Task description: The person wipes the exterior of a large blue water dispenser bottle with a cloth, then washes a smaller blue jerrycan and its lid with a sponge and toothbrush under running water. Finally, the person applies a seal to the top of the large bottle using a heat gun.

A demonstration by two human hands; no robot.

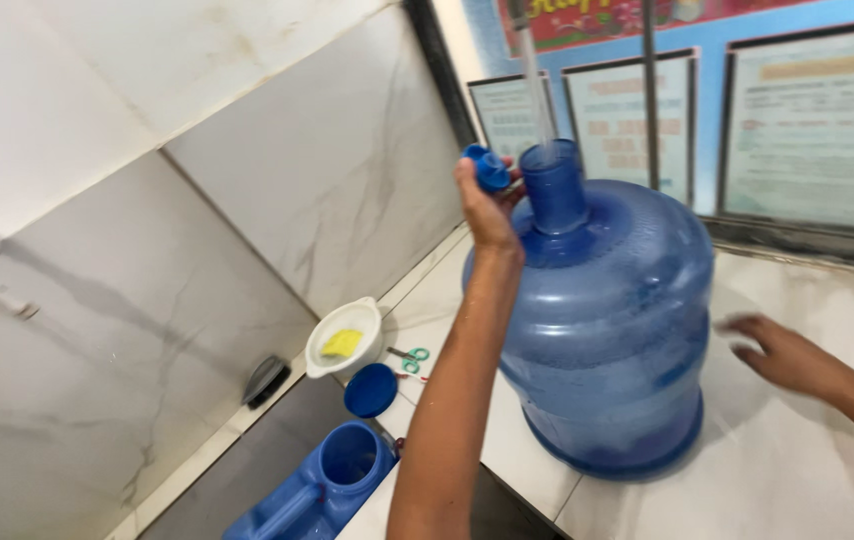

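Blue plastic is filling the head view: a big water jug (pixel 607 320) is standing upright on the white marble counter (pixel 807 480), a stream of water (pixel 537 90) running into its neck. I'm seeing the left hand (pixel 487 205) raised beside that neck, fingers pinching a small blue cap (pixel 488 166). The right hand (pixel 782 352) is blurring just beside the jug's wall, fingers seemingly spread, gripping nothing. Lower left, a white bowl (pixel 347 325) with something yellow, a blue lid (pixel 371 390), small scissors (pixel 410 357) and a second blue container (pixel 322 490) are sitting.
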